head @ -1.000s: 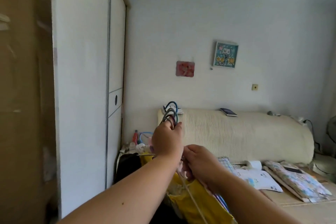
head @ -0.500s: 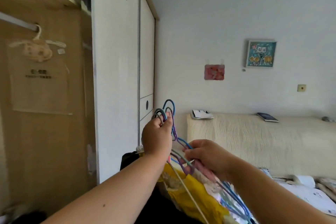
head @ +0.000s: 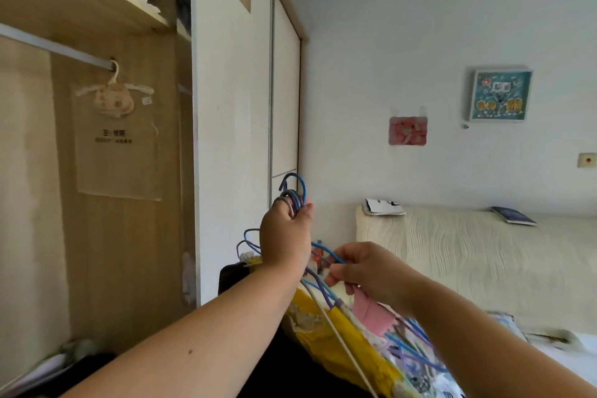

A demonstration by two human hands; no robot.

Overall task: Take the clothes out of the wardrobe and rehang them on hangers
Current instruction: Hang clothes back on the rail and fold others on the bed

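While the open wardrobe (head: 129, 252) and its rail (head: 64, 50) are swinging into sight, the left hand (head: 284, 236) is still gripping the hangers (head: 295, 194) by their hooks and the right hand (head: 365, 268) is pinching one wire, the clothes (head: 342, 336) dangling beneath, probably nearing rehanging

1. The left forearm (head: 193, 342) rises bare from the lower left edge toward the middle, with the wrist straight.
2. The left grip (head: 284, 236) is raised with its back to the camera, fingers curled tight round the hooks of the hangers (head: 295, 192).
3. The right forearm (head: 484, 333) comes in from the lower right, angled up and leftward.
4. The right grip (head: 365, 270) sits lower, just beside the left wrist, knuckles up, fingertips (head: 332, 273) pinching the hangers' wire.
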